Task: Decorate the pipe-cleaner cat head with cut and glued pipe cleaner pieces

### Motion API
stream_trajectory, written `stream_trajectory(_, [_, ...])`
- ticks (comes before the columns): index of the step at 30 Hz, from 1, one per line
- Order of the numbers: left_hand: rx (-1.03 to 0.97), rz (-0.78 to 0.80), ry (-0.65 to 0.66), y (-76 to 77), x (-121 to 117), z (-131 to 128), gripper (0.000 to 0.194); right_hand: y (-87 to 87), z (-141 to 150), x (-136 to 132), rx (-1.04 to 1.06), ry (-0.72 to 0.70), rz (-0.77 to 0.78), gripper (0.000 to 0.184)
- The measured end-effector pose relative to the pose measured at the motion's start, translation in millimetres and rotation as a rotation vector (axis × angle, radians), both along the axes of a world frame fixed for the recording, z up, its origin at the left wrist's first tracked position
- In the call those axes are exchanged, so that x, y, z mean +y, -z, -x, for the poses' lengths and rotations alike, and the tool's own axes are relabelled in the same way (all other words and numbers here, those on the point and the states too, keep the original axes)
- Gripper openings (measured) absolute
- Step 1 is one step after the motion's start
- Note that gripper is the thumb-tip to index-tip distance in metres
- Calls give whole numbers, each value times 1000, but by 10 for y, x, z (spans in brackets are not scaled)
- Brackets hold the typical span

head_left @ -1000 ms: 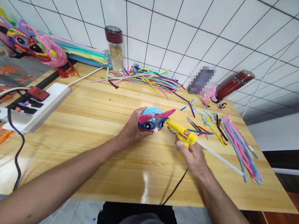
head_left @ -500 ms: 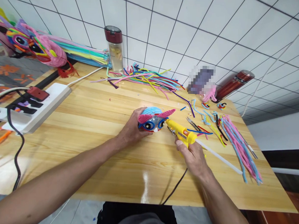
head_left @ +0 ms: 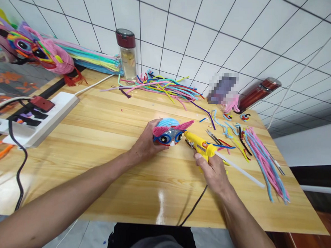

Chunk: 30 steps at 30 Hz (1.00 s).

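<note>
My left hand is wrapped round a pipe-cleaner owl figure with a light blue top, pink brow-like strips, blue-ringed black eyes and a small white beak. Part of its body is hidden by my fingers. In my right hand is a yellow hot glue gun, its nozzle close to the figure's right-hand eye; whether it touches I cannot tell. A long whitish glue stick sticks out of the gun's back, and a black cord hangs below.
A white power strip with plugs lies at the left. Behind stand a tea bottle and a red flask. Loose pipe cleaners lie along the wall, and a pink and blue bundle lies right. Scissors rest near the gun.
The glue stick's rear end has moved in toward the gun, and less of it sticks out. My left hand and the owl figure have stayed in place.
</note>
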<state>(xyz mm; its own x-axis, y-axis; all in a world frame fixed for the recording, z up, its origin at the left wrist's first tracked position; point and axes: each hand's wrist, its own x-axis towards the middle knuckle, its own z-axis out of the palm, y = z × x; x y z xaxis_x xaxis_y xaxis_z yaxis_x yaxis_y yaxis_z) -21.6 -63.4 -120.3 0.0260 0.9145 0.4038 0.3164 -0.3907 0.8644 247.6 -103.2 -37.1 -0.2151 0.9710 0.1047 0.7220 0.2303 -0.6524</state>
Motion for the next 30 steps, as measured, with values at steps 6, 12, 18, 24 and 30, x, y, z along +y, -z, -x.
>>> stream_trajectory(6, [-19,11,7,-29,-3,-2,96,-4,6,-4,6,-24,-3,40])
stream_trajectory(12, [-58,65,21,-64,-19,-12,98,0,-6,19,27,-20,-13,40])
stream_trajectory(18, [-161,87,-125,-198,23,24,88,71,-99,-29,280,-246,-22,34])
stream_trajectory(24, [-390,-108,-465,-667,212,406,89,-3,111,-22,120,-272,-52,24])
stream_trajectory(30, [-450,-338,-503,-1241,122,769,98,-8,939,164,-108,-450,-46,24])
